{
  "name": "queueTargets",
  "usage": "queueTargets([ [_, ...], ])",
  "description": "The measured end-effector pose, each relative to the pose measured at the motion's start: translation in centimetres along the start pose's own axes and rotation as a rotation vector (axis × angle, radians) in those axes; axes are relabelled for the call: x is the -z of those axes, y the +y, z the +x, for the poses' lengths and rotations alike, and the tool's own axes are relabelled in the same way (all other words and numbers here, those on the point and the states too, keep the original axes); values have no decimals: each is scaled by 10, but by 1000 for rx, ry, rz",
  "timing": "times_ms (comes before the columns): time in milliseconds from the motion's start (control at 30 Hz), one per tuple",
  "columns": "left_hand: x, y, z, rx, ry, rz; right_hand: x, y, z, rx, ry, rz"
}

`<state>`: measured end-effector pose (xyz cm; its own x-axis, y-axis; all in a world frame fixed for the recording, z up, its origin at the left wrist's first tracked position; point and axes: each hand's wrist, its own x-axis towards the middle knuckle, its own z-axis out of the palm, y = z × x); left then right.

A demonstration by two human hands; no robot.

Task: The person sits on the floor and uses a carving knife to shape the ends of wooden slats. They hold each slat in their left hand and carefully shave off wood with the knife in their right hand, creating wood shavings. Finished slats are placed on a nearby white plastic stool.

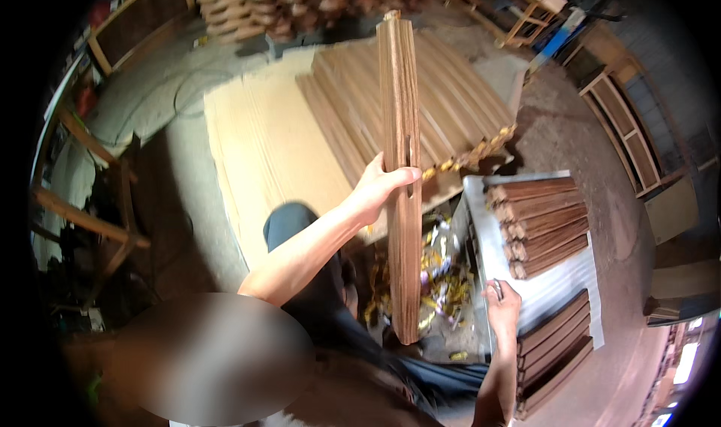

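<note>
My left hand (pixel 375 193) is wrapped round a long brown wooden rail (pixel 399 89) near its middle. The rail stands lengthwise in front of me, with a narrow slot in its face by my thumb and a small tenon at its far end. To the right, my right hand (pixel 505 307) is closed beside the edge of a low table covered with a pale sheet (pixel 552 286). A small dark thing shows at its fingertips, too small to name. Beyond it on the sheet lies a bundle of shorter wooden pieces (pixel 544 220); more curved dark pieces (pixel 556 352) lie nearer.
A row of long wooden rails (pixel 451 100) rests on a pale board (pixel 251 134) ahead. Yellow and white scraps (pixel 443 284) litter the floor between my legs and the table. Stacked wood (pixel 300 6) stands at the back, a wooden frame (pixel 90 217) at left, shelving (pixel 619 130) at right.
</note>
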<state>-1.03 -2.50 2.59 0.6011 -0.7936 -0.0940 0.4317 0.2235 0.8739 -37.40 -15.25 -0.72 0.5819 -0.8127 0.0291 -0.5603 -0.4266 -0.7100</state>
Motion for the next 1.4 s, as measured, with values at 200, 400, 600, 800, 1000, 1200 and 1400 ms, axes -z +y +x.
queueTargets([
  [200, -58, 105, 24, -420, -84, 444, 54, -55, 31, 17, 239, 486],
  [400, -28, 89, 21, -703, -235, 1182, 79, -103, 46, 222, 412, 716],
  [600, 38, 20, 20, -688, -380, 1643, 8, -94, 45, 56, 217, 764],
  [800, 101, -20, 33, -443, -460, 1712, -83, -70, 46, -27, 235, 953],
  [1000, 117, -36, 28, -409, -495, 1690, -108, -90, 41, -158, 350, 826],
  [1200, 6, -47, 1, -760, -618, 1476, -107, -92, 24, -110, 365, 849],
  [1400, 5, -69, -16, -703, -615, 1439, -99, -63, 9, -371, 192, 1041],
])
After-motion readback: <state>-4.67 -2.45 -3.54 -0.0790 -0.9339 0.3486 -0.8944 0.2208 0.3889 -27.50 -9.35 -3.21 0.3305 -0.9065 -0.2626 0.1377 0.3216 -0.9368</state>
